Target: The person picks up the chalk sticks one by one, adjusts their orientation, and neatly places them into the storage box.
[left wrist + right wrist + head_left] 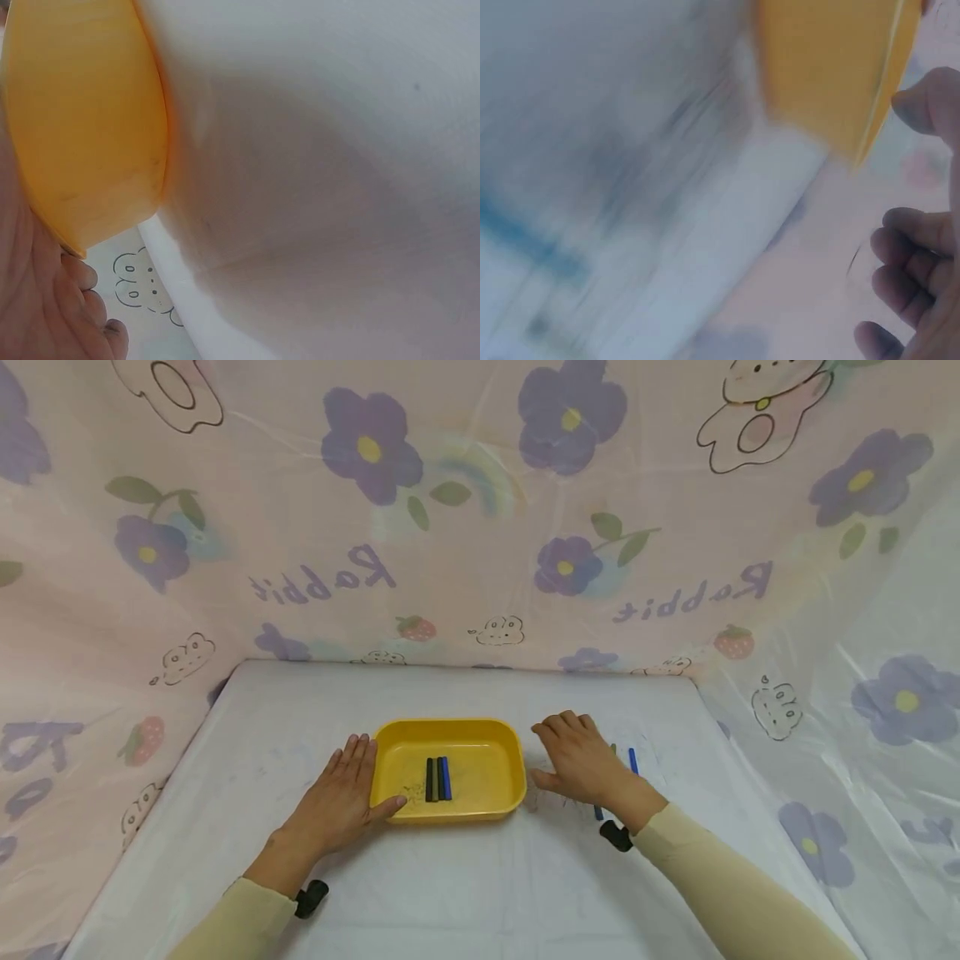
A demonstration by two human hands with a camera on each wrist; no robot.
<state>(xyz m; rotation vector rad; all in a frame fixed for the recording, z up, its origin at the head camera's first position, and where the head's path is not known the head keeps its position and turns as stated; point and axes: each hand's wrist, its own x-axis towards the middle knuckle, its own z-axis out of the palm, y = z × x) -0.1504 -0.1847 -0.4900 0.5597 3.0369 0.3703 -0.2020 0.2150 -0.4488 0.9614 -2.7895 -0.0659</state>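
Observation:
A yellow tray (pixel 487 777) lies on the white table, with three thin crayon-like sticks (pixel 438 779), dark and blue, side by side in it. Dark specks mark its floor left of them. My left hand (pixel 333 797) rests along the tray's left side, fingers straight and together, thumb over the front left rim. In the left wrist view its fingertips show by a corner of the tray wall (pixel 90 120). My right hand (pixel 577 760) is held just off the tray's right side, thumb apart from the loosely bent fingers, holding nothing. The right wrist view is blurred.
Right of the tray, partly behind my right hand, lie a blue stick (pixel 633 761), a greenish stick (pixel 613 749) and a dark blue stick (pixel 598 812). Faint smudges mark the white cloth (pixel 480 893) there. A printed curtain (pixel 465 568) hangs behind and at both sides.

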